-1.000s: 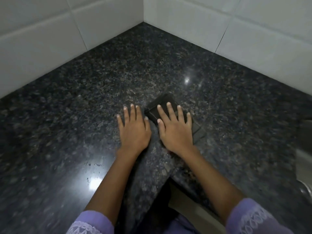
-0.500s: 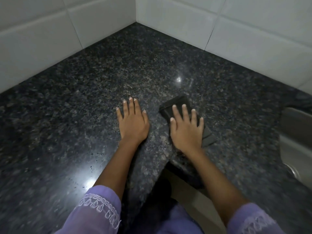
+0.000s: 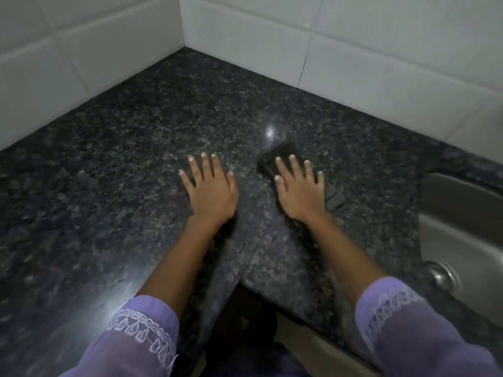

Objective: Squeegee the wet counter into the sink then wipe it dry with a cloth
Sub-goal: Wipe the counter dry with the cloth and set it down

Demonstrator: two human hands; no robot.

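Note:
A dark folded cloth [image 3: 277, 155] lies flat on the black speckled granite counter [image 3: 136, 137], right of the middle. My right hand [image 3: 299, 190] presses down on it with straight, spread fingers and covers most of it; a far corner and a right edge stick out. My left hand [image 3: 211, 190] rests flat on the bare counter a short way to the left, fingers spread, holding nothing. The steel sink [image 3: 462, 229] sits at the right edge, its drain [image 3: 442, 274] showing. No squeegee is in view.
White tiled walls [image 3: 245, 31] meet in a corner behind the counter. The counter's front edge makes an inward notch [image 3: 239, 284] just before my body. Light glints off the stone at the lower left and near the cloth.
My right hand has slid the cloth to the right, towards the sink, and the gap between my hands has widened. More of the sink shows now. My left hand has stayed flat.

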